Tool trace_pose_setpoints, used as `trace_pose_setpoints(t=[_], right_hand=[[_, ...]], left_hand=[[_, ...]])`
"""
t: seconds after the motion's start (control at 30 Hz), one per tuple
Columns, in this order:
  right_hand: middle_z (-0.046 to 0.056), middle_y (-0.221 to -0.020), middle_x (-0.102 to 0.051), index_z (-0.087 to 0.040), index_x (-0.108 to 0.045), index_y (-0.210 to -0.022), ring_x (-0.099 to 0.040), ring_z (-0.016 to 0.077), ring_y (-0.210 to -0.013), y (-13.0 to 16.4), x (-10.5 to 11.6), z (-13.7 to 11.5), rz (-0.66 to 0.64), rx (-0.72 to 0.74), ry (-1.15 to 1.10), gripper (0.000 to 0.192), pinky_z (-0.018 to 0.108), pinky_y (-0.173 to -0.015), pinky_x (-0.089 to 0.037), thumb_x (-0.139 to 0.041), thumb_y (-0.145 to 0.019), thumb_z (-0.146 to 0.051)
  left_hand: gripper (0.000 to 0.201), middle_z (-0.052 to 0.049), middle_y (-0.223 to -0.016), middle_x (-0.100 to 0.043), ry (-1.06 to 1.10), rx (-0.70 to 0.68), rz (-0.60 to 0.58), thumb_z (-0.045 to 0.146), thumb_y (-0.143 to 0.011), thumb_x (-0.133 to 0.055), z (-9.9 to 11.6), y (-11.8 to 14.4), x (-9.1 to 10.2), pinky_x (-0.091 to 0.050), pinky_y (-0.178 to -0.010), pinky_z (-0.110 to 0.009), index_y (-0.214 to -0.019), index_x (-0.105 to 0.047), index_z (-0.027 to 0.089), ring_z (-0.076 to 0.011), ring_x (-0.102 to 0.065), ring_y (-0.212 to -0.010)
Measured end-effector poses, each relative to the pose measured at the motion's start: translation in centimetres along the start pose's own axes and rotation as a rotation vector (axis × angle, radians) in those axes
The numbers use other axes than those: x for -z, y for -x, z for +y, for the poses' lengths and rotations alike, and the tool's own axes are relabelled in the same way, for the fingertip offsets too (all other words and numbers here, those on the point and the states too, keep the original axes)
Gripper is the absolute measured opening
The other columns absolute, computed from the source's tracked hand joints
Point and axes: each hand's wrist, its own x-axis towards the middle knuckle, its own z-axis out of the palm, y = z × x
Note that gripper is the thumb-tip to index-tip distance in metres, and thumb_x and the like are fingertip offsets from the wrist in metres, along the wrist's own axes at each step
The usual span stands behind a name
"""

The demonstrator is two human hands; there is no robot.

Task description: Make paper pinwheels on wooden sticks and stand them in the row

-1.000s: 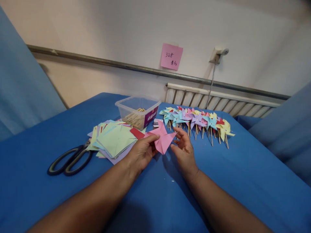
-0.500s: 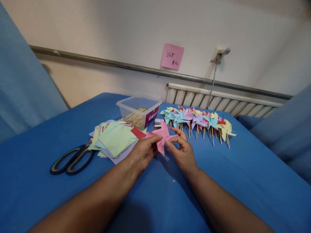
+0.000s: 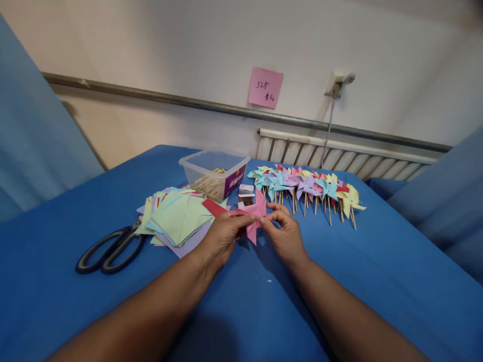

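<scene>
Head view: my left hand [image 3: 223, 236] and my right hand [image 3: 284, 232] meet over the blue table cover [image 3: 377, 281], both pinched shut on one pink paper pinwheel [image 3: 253, 217]. My left thumb and fingers clamp its left flaps; my right thumb and forefinger nip its right side near the centre. The pinwheel is held just above the cover, partly folded, one point hanging down between my hands. Just left of my left hand lies a loose stack of coloured paper squares [image 3: 177, 217], with a red sheet [image 3: 213, 206] at its near-right edge. Black-handled scissors [image 3: 109, 249] lie left of the stack, blades tucked under it. Behind the stack stands a clear plastic box [image 3: 214, 173] holding wooden sticks. A small white box [image 3: 246, 193] sits just behind the pinwheel. A row of finished pinwheels on sticks [image 3: 307, 188] lies to the right rear. A pink note [image 3: 265, 87] is stuck on the wall.
</scene>
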Motion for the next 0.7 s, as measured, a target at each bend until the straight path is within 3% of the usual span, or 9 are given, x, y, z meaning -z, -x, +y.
trace_pose_setpoints(t=[0.23, 0.5, 0.7], right_hand=[[0.007, -0.105, -0.061, -0.019, -0.062, -0.059, -0.056, 0.0213, -0.109, -0.13, 0.05, 0.17, -0.028, -0.021, -0.008, 0.02, 0.037, -0.097, -0.037, -0.071, -0.073, -0.032], [0.007, -0.104, -0.062, -0.019, -0.061, -0.059, -0.057, 0.0219, -0.105, 0.03, -0.2, -0.01, -0.026, -0.021, -0.02, 0.022, 0.037, -0.096, -0.038, -0.071, -0.073, -0.034], [0.005, -0.098, -0.064, -0.02, -0.061, -0.085, -0.059, 0.0193, -0.095, -0.19, 0.01, -0.01, 0.035, -0.164, -0.257, 0.021, 0.036, -0.088, -0.044, -0.068, -0.075, -0.038]], left_hand=[[0.014, -0.003, -0.062, -0.067, -0.043, -0.009, -0.049, 0.019, -0.057, -0.08, -0.02, 0.02, 0.06, -0.045, -0.058, -0.022, -0.066, -0.07, 0.013, -0.0118, -0.059, -0.057], [0.011, 0.001, -0.053, -0.061, -0.083, -0.033, -0.046, 0.018, -0.059, -0.078, -0.05, 0.03, 0.05, -0.041, -0.049, -0.021, -0.062, -0.067, 0.014, -0.0098, -0.053, -0.048], [0.012, -0.003, -0.062, -0.066, -0.037, 0.001, -0.062, 0.019, -0.059, -0.076, -0.21, -0.18, 0.36, -0.046, -0.057, -0.025, -0.066, -0.069, 0.013, -0.0146, -0.06, -0.058]])
